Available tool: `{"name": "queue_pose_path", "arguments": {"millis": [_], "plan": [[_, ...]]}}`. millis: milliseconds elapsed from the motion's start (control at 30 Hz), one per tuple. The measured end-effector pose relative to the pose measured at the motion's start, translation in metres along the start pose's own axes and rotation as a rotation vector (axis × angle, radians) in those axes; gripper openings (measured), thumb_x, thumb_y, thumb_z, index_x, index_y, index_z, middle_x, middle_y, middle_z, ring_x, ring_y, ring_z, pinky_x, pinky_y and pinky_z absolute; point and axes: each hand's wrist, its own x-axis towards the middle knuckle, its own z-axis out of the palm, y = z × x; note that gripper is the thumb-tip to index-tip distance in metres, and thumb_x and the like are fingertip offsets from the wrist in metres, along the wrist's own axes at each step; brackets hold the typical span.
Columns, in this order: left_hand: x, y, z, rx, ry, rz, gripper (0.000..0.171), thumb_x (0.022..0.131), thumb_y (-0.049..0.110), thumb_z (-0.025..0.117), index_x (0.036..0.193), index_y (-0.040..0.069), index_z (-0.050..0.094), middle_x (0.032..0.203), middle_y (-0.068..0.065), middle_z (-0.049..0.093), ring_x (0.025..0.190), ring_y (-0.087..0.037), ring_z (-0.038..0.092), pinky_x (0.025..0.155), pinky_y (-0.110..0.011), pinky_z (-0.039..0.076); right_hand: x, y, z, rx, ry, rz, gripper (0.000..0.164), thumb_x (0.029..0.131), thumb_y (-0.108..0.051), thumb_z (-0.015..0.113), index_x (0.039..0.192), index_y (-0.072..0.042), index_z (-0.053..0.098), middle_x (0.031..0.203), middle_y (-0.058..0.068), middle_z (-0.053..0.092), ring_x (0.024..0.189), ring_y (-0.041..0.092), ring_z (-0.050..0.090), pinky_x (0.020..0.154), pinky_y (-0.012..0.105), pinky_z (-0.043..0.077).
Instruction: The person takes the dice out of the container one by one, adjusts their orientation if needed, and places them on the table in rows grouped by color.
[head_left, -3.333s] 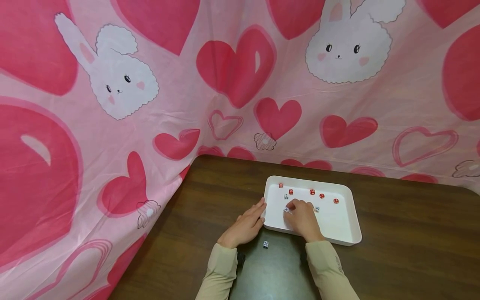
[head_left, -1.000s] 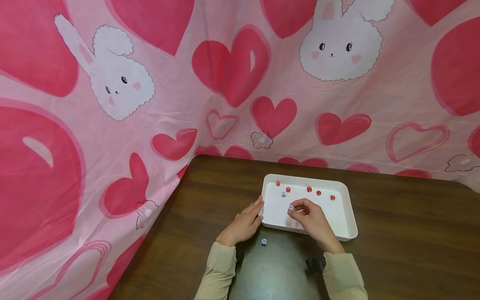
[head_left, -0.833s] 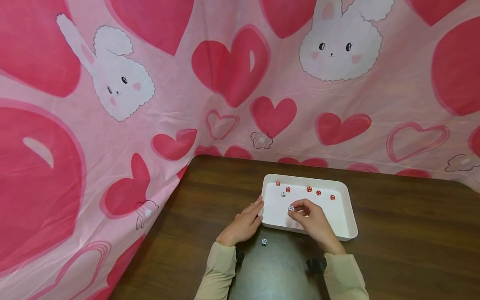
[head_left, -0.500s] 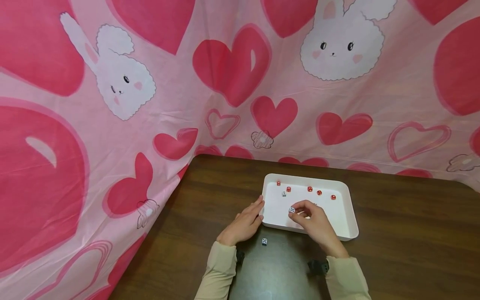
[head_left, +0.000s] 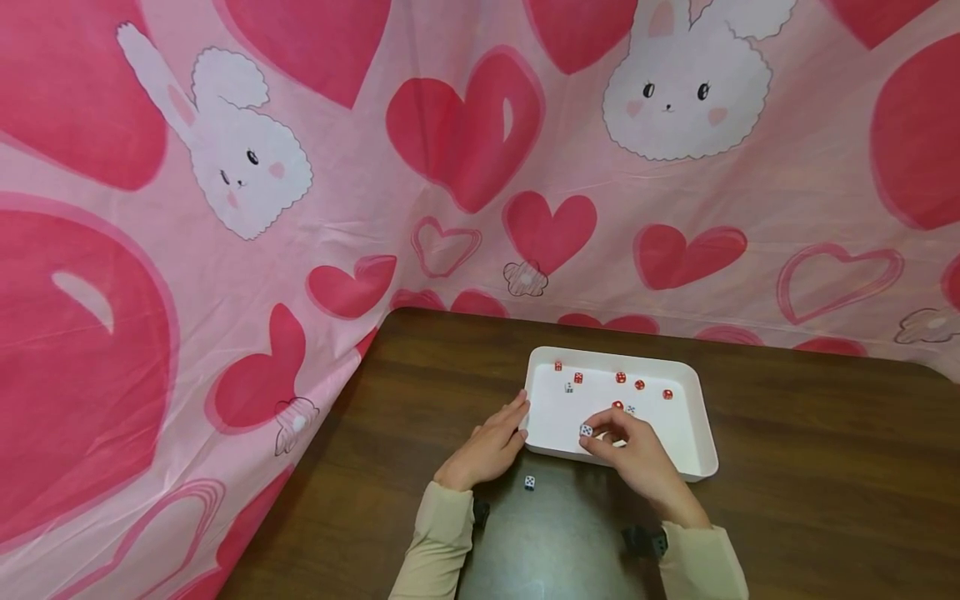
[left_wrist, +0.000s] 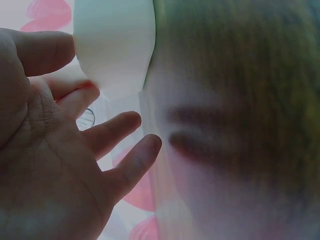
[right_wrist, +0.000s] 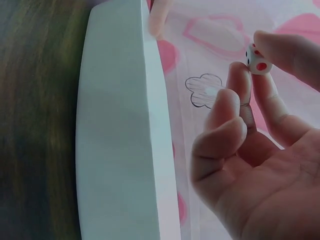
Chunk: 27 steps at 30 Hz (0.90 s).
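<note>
Between thumb and fingers my right hand (head_left: 633, 450) pinches a white die (head_left: 586, 431) above the front part of a white tray (head_left: 547, 425). The right wrist view shows this die (right_wrist: 260, 62) with a red pip and black pips, up above the tray wall. My left hand (head_left: 487, 442) touches the tray's left side with its fingers extended; in the left wrist view its fingertips reach the tray wall (left_wrist: 117, 50). Inside the tray lie several red dice (head_left: 620, 377) and two white dice, one at the left (head_left: 568, 387), the other just beyond my right fingers.
Another white die (head_left: 529, 483) sits on the dark wooden table (head_left: 810, 467) in front of the tray, between my forearms. A pink curtain (head_left: 465, 242) with hearts and rabbits hangs behind the table and along its left.
Over the last second my right hand has drawn the die slightly toward the tray's front edge, uncovering a red and a white die behind it. At the earliest frame it was lower inside the tray.
</note>
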Motion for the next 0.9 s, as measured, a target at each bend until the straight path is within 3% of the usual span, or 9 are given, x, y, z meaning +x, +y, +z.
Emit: {"name": "queue_pose_path", "arguments": {"millis": [267, 533, 900], "plan": [[0.001, 0.001, 0.0, -0.001, 0.001, 0.0, 0.051, 0.096, 0.029, 0.038, 0.143, 0.019, 0.021, 0.15, 0.011, 0.009, 0.137, -0.019, 0.018, 0.102, -0.059, 0.019, -0.009, 0.004, 0.004, -0.009, -0.015, -0.036, 0.021, 0.075, -0.02, 0.071, 0.092, -0.01, 0.063, 0.08, 0.004, 0.06, 0.071, 0.013, 0.052, 0.062, 0.022, 0.042], [0.002, 0.0, 0.0, 0.002, 0.006, 0.007, 0.051, 0.096, 0.028, 0.037, 0.143, 0.016, 0.022, 0.151, 0.008, 0.01, 0.138, -0.019, 0.017, 0.102, -0.058, 0.02, -0.015, 0.011, 0.012, 0.048, -0.101, -0.083, 0.021, 0.075, -0.016, 0.071, 0.09, -0.006, 0.06, 0.075, 0.006, 0.058, 0.064, 0.01, 0.053, 0.06, 0.022, 0.044], [0.002, 0.0, 0.0, -0.012, 0.004, 0.0, 0.051, 0.096, 0.029, 0.037, 0.143, 0.018, 0.022, 0.15, 0.01, 0.011, 0.138, -0.019, 0.018, 0.102, -0.059, 0.019, -0.021, 0.017, 0.022, 0.03, -0.183, -0.115, 0.018, 0.077, -0.014, 0.069, 0.089, -0.005, 0.059, 0.074, 0.005, 0.057, 0.061, 0.008, 0.052, 0.056, 0.022, 0.044]]}}
